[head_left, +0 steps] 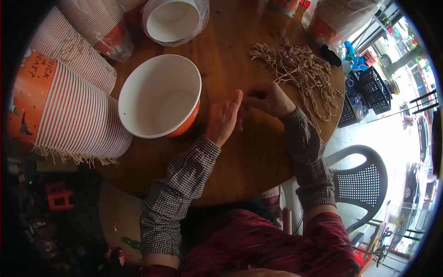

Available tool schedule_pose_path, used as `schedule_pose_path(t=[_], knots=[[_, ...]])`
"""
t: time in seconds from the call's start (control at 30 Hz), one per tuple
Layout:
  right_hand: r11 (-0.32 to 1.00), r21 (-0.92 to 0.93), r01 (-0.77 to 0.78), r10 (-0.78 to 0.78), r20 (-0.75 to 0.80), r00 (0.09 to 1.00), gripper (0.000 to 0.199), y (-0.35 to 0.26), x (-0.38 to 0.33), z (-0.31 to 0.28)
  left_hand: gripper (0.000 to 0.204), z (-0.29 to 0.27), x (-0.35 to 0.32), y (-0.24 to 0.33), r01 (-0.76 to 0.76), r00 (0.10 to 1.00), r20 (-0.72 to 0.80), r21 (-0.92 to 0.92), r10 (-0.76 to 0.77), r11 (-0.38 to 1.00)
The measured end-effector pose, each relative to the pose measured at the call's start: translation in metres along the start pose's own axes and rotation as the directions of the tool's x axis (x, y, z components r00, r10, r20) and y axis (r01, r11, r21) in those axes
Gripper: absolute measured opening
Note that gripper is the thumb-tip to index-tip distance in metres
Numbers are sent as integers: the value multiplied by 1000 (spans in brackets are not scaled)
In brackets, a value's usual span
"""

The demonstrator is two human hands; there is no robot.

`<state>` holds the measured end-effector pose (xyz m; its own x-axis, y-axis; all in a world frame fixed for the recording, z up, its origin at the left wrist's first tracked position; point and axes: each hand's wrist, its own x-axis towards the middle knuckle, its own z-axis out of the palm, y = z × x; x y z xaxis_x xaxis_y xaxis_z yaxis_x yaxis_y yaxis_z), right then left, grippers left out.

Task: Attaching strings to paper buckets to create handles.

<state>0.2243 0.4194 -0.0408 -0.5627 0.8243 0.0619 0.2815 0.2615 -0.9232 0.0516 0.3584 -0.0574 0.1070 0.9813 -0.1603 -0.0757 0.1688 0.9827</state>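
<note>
Over the middle of the wooden table, my left hand point(223, 117) is held edge-up with its thumb extended and its fingers pressed together, mostly hidden behind the palm. My right hand point(274, 100) meets it at the fingertips in a pinch. Whatever lies between the two hands is too small and blurred to make out. Just left of my left hand stands a large paper bucket point(159, 94), white inside and orange outside, with a small dark hole in its wall. A loose pile of beige twisted cords point(302, 69) lies beyond my right hand.
Nested stacks of orange paper buckets point(83, 111) crowd the left side, with cord ends under the nearest one. A plastic-wrapped bucket point(174, 21) stands at the back, another wrapped stack point(339, 21) at the far right. A grey plastic chair point(357, 184) is beside the table's right edge.
</note>
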Motion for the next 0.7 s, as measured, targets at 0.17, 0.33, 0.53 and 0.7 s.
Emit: schedule_pose_path(t=[0.17, 0.33, 0.53, 0.7], knots=[[995, -98, 35, -32, 32, 999, 16, 0, 1, 3, 40, -2, 3, -12, -177, 972, -114, 214, 205, 961], [914, -401, -60, 3, -142, 990, 14, 24, 4, -23, 27, -1, 0, -13, -401, 857, -127, 445, 500, 801], [760, -489, -428, -94, -735, 672, 29, 66, -6, -104, 8, -11, -27, 9, -740, 549, 53, 495, 834, 455], [664, -676, -320, -486, -715, 502, 26, 47, 5, -93, 8, -13, -43, 11, -757, 585, 36, 383, 810, 529]])
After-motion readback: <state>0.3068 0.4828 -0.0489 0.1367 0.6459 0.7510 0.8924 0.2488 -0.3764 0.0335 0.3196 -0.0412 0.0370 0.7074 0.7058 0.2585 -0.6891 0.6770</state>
